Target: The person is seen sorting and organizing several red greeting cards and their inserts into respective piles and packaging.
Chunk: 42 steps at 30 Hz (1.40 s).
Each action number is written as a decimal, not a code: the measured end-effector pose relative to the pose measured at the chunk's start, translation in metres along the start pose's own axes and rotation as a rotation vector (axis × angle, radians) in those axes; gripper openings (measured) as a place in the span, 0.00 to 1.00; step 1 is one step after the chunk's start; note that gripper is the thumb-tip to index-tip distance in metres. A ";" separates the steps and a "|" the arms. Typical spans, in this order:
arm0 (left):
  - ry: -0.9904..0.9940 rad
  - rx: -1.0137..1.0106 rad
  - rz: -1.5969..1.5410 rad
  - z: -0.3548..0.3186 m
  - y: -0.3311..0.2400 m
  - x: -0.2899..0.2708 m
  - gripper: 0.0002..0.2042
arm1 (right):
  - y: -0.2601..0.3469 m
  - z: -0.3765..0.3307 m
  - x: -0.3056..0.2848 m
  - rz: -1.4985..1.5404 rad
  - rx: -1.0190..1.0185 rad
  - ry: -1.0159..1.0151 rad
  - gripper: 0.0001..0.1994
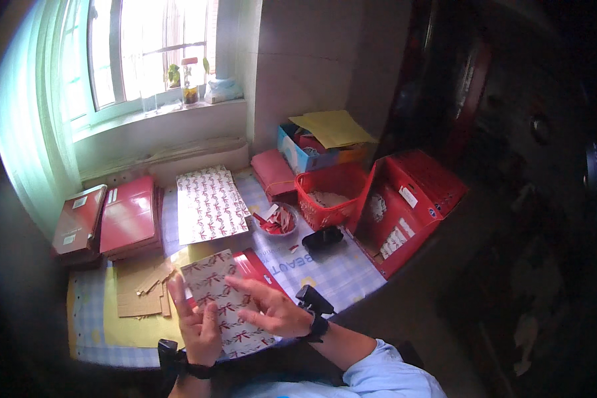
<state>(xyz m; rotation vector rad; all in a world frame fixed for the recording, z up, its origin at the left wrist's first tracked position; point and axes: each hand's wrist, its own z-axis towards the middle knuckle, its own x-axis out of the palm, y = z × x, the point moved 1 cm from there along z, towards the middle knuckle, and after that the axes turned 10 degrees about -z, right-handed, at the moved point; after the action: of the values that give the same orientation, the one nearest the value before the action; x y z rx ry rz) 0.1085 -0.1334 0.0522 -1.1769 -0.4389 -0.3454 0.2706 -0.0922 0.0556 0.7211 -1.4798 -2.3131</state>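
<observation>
A white patterned sheet or flat packet (229,312) printed with red bows is in front of me, near the table's front edge. My left hand (200,331) is at its left edge, fingers stretched upward and thumb apart over the pattern. My right hand (275,310) is over its right side with the fingers spread. Whether either hand presses on it I cannot tell. Just behind the sheet's right edge shows a red card piece (257,268). Beyond it lies a stack of similar bow-patterned sheets (211,205).
Red boxes or folders (129,215) are stacked at left, beside brown card pieces (136,292) on yellow paper (159,335). Further right are a bowl of red scraps (277,222), a red basket (328,202), a black object (323,240) and an open red box (401,212).
</observation>
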 end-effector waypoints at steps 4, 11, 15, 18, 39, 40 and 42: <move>0.047 0.034 0.047 0.000 0.001 0.001 0.35 | 0.003 -0.008 -0.001 0.205 0.104 0.053 0.30; 0.211 -0.150 0.000 -0.015 0.002 -0.002 0.33 | 0.004 0.003 -0.011 0.295 0.048 -0.002 0.31; 0.201 -0.160 0.060 -0.019 0.005 -0.006 0.32 | 0.002 0.001 -0.011 0.398 0.066 -0.009 0.31; 0.223 -0.185 -0.004 -0.018 0.003 -0.003 0.32 | -0.003 0.003 -0.015 0.396 0.053 -0.025 0.31; 0.427 -0.338 -0.072 -0.006 -0.012 -0.011 0.28 | 0.004 0.006 -0.020 0.383 0.039 0.022 0.31; 0.368 -0.324 -0.051 -0.001 -0.011 -0.020 0.29 | 0.006 0.005 -0.018 0.398 0.040 0.043 0.31; 0.259 -0.212 -0.097 0.005 -0.018 -0.008 0.26 | 0.008 0.002 -0.015 0.411 0.043 0.062 0.31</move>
<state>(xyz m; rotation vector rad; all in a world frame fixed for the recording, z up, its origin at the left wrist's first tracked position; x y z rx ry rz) 0.0919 -0.1346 0.0644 -1.2981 -0.2373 -0.6320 0.2818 -0.0863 0.0677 0.4425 -1.4905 -1.9387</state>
